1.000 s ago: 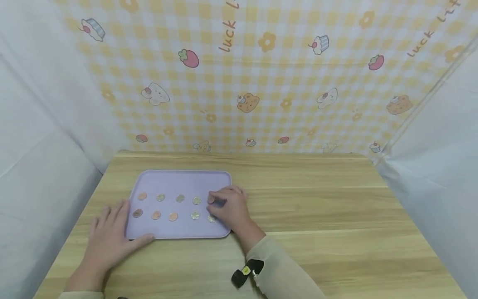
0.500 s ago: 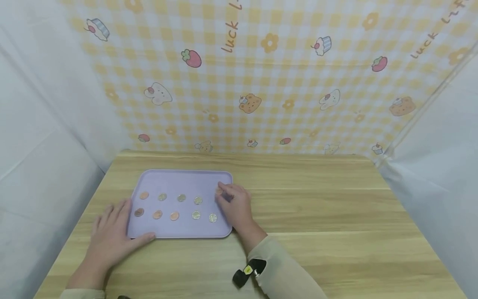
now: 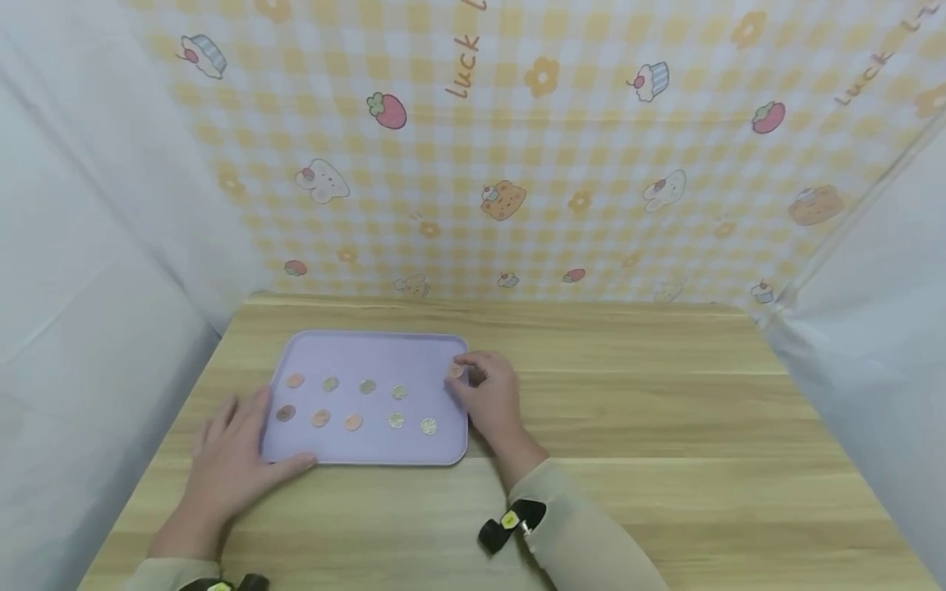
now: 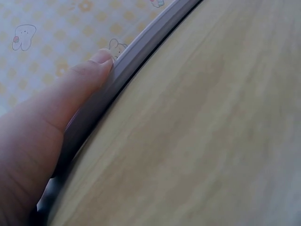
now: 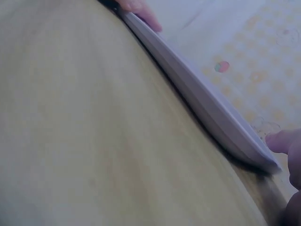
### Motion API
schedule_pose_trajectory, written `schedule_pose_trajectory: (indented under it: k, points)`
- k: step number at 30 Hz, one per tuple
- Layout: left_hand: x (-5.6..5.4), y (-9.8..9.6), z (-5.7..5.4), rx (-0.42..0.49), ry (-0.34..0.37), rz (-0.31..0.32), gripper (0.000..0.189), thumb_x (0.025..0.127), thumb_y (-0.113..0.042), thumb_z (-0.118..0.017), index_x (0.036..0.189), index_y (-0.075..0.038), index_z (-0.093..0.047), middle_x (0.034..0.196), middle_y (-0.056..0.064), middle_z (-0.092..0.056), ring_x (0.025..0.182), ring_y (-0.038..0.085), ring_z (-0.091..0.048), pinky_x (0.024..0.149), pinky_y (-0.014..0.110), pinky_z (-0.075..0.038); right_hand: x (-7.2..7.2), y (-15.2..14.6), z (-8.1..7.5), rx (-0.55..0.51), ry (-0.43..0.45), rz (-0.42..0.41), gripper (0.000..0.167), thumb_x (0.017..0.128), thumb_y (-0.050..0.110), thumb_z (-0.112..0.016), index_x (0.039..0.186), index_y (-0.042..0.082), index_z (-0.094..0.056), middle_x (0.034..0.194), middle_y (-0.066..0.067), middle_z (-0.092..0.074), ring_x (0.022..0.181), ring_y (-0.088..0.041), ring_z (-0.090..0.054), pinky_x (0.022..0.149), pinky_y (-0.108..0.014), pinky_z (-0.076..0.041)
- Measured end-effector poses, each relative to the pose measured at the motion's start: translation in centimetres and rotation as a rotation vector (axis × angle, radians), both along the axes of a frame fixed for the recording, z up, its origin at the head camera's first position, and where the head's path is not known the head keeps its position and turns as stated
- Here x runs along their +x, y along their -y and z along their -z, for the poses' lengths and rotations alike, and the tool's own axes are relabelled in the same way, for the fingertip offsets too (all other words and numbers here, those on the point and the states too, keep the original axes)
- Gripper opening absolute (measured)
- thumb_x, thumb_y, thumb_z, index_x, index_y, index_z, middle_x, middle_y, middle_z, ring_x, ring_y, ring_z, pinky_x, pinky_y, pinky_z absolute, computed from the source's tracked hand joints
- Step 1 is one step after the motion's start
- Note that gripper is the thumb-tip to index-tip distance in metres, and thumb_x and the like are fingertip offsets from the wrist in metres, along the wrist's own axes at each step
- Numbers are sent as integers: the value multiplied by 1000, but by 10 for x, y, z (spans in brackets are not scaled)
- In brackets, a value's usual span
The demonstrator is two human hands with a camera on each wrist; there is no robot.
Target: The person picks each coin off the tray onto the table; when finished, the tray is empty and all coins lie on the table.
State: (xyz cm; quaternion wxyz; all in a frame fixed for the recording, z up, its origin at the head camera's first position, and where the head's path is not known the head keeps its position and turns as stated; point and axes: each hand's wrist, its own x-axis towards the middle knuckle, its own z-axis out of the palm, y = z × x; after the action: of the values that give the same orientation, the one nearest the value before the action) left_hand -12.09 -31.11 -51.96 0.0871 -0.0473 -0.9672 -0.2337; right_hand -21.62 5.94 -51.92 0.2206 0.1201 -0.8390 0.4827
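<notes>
A lilac tray (image 3: 377,349) lies on the left half of the table, with several coins on it in two rows. The back row has a copper coin (image 3: 296,380) at its left end and silvery ones beside it. In the front row, coppery coins lie left and silvery coins, such as the end coin (image 3: 429,426), lie right. At the tray's right edge my right hand (image 3: 491,398) pinches a copper-coloured coin (image 3: 456,371) between thumb and fingers. My left hand (image 3: 235,451) rests against the tray's left side, fingers extended, its thumb (image 4: 89,77) along the front rim.
Wood-grain table (image 3: 665,427) extends to the right of the tray. A yellow checked cloth (image 3: 562,164) hangs behind, with pale cloth on both sides. A black wrist camera (image 3: 510,525) sits on the right sleeve.
My right hand has moved right and slightly back with the coin, from the row's end to the tray's right edge. The left hand stays at the tray. The head view has shifted slightly.
</notes>
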Motion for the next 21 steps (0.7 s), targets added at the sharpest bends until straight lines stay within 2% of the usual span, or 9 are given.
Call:
schedule_pose_trajectory:
  k: [8, 12, 15, 21]
  points:
    - [1, 1, 0, 3, 3, -12, 132, 73, -66, -89, 169, -3, -24, 161, 31, -42, 153, 62, -13, 118, 80, 4, -5, -31, 0, 47, 22, 35, 31, 80, 9, -95, 107, 7, -82, 111, -8, -77, 109, -31, -70, 102, -48, -55]
    - [3, 0, 0, 3, 18, -17, 132, 74, -67, -89, 169, -2, -23, 161, 32, -41, 154, 61, -11, 119, 78, 6, -4, -43, 0, 107, 93, 41, 31, 81, 10, -95, 108, 9, -82, 116, -8, -75, 114, -32, -66, 107, -52, -48]
    - [4, -2, -2, 2, 31, -23, 133, 74, -68, -88, 169, -2, -23, 161, 33, -39, 155, 60, -10, 120, 78, 7, -4, -50, -3, 171, 182, 26, 29, 81, 12, -95, 107, 11, -82, 118, -8, -74, 119, -35, -60, 109, -53, -42]
    - [6, -6, -7, 3, 38, -30, 132, 75, -69, -87, 169, -2, -22, 161, 35, -39, 155, 60, -11, 119, 78, 7, -6, -58, -15, 244, 273, -62, 20, 82, 17, -94, 98, 12, -84, 103, -5, -75, 108, -29, -63, 110, -52, -37]
